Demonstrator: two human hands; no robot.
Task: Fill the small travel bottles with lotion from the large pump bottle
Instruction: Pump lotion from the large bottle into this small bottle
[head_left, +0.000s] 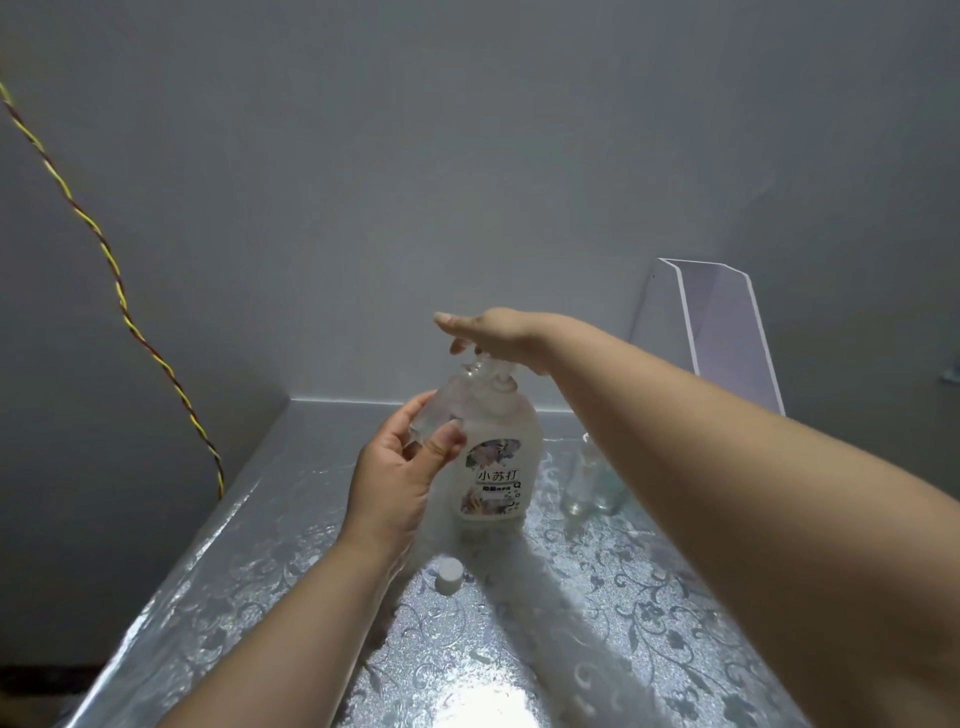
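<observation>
The large pump bottle (498, 467), translucent white with a flowered label, stands upright in the middle of the table. My right hand (491, 332) lies flat on its pump head with straight fingers, pressing down. My left hand (400, 478) grips a small clear travel bottle (449, 402) and holds it tilted with its open mouth right under the pump spout. A small white cap (449, 574) lies on the table in front of the pump bottle. Two more clear travel bottles (592, 480) stand to the right, partly hidden by my right forearm.
The table (260, 545) has a silvery cover with a floral pattern and meets grey walls at the back and left. A clear acrylic stand (722, 332) leans at the back right. A twisted yellow-and-red cord (104, 244) runs down the left wall.
</observation>
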